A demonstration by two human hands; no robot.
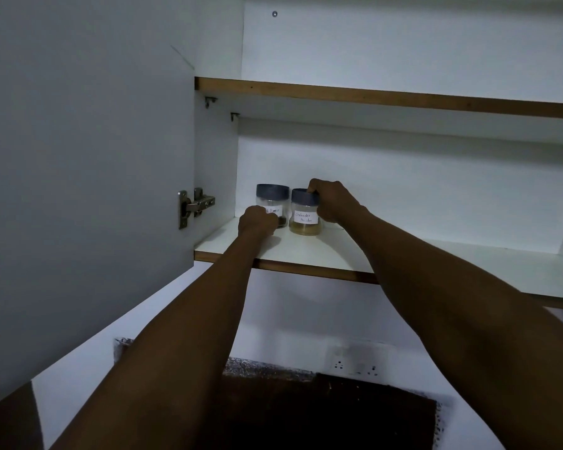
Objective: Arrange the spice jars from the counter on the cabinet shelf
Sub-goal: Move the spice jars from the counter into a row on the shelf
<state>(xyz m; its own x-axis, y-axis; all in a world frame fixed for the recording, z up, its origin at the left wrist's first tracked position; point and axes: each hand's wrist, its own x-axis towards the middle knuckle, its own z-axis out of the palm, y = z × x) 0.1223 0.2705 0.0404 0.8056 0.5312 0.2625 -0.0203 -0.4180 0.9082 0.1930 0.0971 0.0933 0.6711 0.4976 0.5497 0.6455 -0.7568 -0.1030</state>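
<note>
I had both jars on the cabinet shelf [306, 251] — left hand [257, 220] clamped on the pepper jar [272, 203], right hand [333, 203] on the coriander jar [305, 212] — next, I judged, nudge them level, then let go

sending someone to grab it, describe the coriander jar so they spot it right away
Look in the open cabinet, on the lower shelf near its left wall. Two blue-lidded jars stand together; the coriander jar is the right one, holding pale yellowish powder, unlike the pepper jar with dark contents.
</note>
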